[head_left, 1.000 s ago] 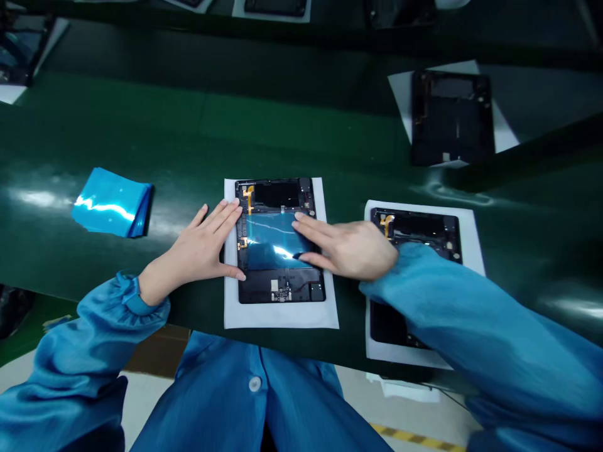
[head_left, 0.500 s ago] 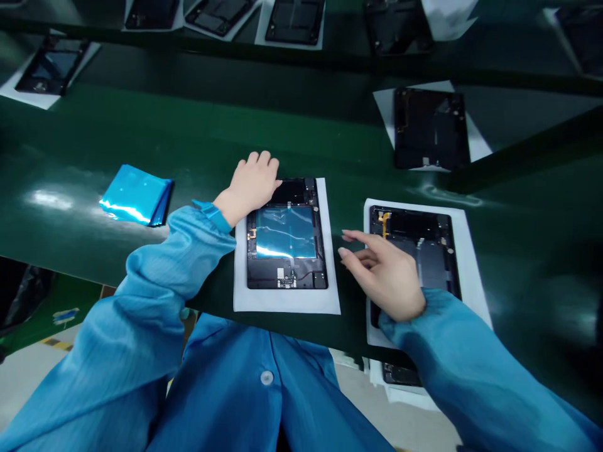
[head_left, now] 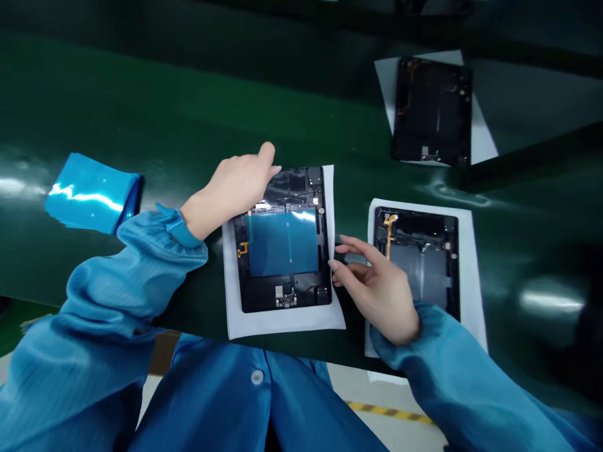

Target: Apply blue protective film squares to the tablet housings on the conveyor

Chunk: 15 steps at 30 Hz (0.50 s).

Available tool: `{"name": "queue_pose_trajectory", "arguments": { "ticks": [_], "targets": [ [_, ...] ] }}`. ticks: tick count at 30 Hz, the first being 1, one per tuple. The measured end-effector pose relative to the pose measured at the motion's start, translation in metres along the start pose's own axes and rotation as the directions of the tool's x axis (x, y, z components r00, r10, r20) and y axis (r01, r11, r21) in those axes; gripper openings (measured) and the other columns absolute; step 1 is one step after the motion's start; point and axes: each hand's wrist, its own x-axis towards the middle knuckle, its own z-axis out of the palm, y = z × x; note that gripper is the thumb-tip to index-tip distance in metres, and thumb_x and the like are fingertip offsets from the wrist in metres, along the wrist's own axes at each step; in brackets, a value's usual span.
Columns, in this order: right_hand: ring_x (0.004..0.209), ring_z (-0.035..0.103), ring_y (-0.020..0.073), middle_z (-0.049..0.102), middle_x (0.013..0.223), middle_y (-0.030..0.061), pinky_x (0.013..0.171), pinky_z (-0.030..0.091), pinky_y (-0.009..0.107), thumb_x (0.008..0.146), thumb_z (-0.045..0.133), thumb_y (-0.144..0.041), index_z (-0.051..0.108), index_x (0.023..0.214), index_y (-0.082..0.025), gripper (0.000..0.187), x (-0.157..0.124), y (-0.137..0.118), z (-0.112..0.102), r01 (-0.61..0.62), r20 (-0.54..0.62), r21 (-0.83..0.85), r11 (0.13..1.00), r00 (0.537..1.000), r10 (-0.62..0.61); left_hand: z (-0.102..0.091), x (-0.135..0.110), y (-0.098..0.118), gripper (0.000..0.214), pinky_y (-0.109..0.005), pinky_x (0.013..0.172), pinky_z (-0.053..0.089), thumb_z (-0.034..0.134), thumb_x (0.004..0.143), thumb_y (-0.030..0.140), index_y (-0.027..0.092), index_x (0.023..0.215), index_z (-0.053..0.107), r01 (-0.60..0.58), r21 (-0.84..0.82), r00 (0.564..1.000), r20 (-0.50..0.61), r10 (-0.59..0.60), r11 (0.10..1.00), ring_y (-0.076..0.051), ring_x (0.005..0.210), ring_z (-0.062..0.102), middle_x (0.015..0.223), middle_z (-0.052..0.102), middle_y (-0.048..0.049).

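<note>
An opened black tablet chassis [head_left: 282, 242] lies on a white sheet [head_left: 282, 320] on the green belt, with a blue film patch [head_left: 282, 242] across its middle. My left hand [head_left: 230, 185] rests on the chassis's top left corner, fingers curled over the edge. My right hand [head_left: 377, 285] touches the right edge of the white sheet with its fingertips, fingers loosely apart and nothing in them.
A second open chassis [head_left: 419, 257] on a white sheet [head_left: 468, 276] lies to the right, partly under my right sleeve. A third chassis [head_left: 433, 110] sits farther back. A stack of blue film pieces [head_left: 89, 194] lies at the left. The belt's near edge runs below the sheets.
My left hand left the chassis's left side and went to its top left corner. My right hand came off the blue film and drew back to the sheet's right edge.
</note>
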Motion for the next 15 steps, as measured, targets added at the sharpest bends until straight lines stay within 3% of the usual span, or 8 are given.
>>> {"name": "queue_pose_trajectory", "arguments": {
  "ticks": [3, 6, 8, 10, 13, 14, 15],
  "targets": [
    [0.06, 0.072, 0.0169, 0.083, 0.108, 0.0096, 0.056, 0.064, 0.033, 0.1, 0.078, -0.072, 0.077, 0.138, -0.021, 0.064, 0.005, -0.008, -0.006, -0.077, 0.094, 0.091, 0.993, 0.993, 0.069, -0.013, -0.004, -0.002, 0.033, -0.044, 0.096, 0.061, 0.043, 0.122, 0.033, 0.016, 0.142, 0.062, 0.005, -0.038, 1.0, -0.008, -0.005, 0.999, -0.031, 0.102, 0.08, 0.102, 0.077, -0.0098],
    [0.055, 0.061, 0.0164, 0.07, 0.07, 0.0022, 0.055, 0.055, 0.032, 0.1, 0.073, -0.078, 0.08, 0.096, -0.021, 0.057, 0.019, -0.023, -0.007, -0.062, 0.23, 0.077, 0.995, 0.972, 0.043, -0.028, -0.003, -0.011, 0.035, -0.044, 0.097, 0.06, 0.038, 0.123, 0.037, 0.019, 0.143, 0.061, -0.004, -0.076, 0.999, -0.036, 0.001, 0.997, -0.03, 0.108, 0.079, 0.112, 0.077, -0.0101],
    [0.053, 0.054, 0.0167, 0.059, 0.058, -0.0001, 0.055, 0.049, 0.032, 0.099, 0.067, -0.085, 0.071, 0.078, -0.023, 0.065, 0.039, -0.034, -0.001, -0.02, 0.219, 0.06, 0.998, 0.976, 0.006, -0.039, -0.004, -0.022, 0.037, -0.047, 0.105, 0.059, 0.038, 0.123, 0.041, 0.02, 0.145, 0.059, 0.005, -0.087, 0.991, -0.136, -0.017, 0.996, -0.031, 0.119, 0.076, 0.121, 0.077, -0.0112],
    [0.055, 0.05, 0.0169, 0.053, 0.057, -0.0011, 0.055, 0.045, 0.033, 0.094, 0.064, -0.09, 0.063, 0.073, -0.025, 0.069, 0.075, -0.046, 0.01, 0.019, 0.136, 0.046, 0.999, 0.99, -0.025, -0.047, -0.008, -0.034, 0.043, -0.053, 0.117, 0.054, 0.041, 0.122, 0.049, 0.021, 0.152, 0.055, 0.04, -0.099, 0.942, -0.329, -0.071, 0.994, -0.033, 0.136, 0.069, 0.135, 0.075, -0.0132],
    [0.06, 0.045, 0.0164, 0.045, 0.059, -0.0018, 0.059, 0.04, 0.032, 0.099, 0.062, -0.083, 0.054, 0.069, -0.025, 0.065, 0.161, -0.07, 0.032, 0.06, 0.012, 0.018, 0.998, 0.998, -0.06, -0.047, -0.027, -0.049, 0.05, -0.061, 0.127, 0.048, 0.039, 0.12, 0.056, 0.023, 0.158, 0.05, 0.069, -0.142, 0.805, -0.577, -0.139, 0.987, -0.036, 0.15, 0.058, 0.152, 0.068, -0.0156],
    [0.062, 0.044, 0.0164, 0.042, 0.06, -0.002, 0.06, 0.039, 0.032, 0.103, 0.06, -0.076, 0.051, 0.069, -0.025, 0.062, 0.194, -0.08, 0.04, 0.064, -0.029, 0.011, 0.998, 0.998, -0.064, -0.042, -0.035, -0.052, 0.05, -0.062, 0.127, 0.048, 0.037, 0.119, 0.055, 0.024, 0.155, 0.052, 0.06, -0.149, 0.793, -0.594, -0.138, 0.987, -0.036, 0.149, 0.058, 0.153, 0.067, -0.0162],
    [0.064, 0.044, 0.0166, 0.041, 0.06, -0.002, 0.061, 0.039, 0.032, 0.106, 0.06, -0.07, 0.05, 0.069, -0.025, 0.059, 0.228, -0.092, 0.048, 0.065, -0.057, 0.003, 0.998, 0.996, -0.065, -0.036, -0.045, -0.055, 0.05, -0.064, 0.125, 0.049, 0.036, 0.118, 0.054, 0.024, 0.152, 0.055, 0.047, -0.153, 0.811, -0.572, -0.127, 0.987, -0.037, 0.145, 0.06, 0.151, 0.068, -0.0167]
  ]
}}
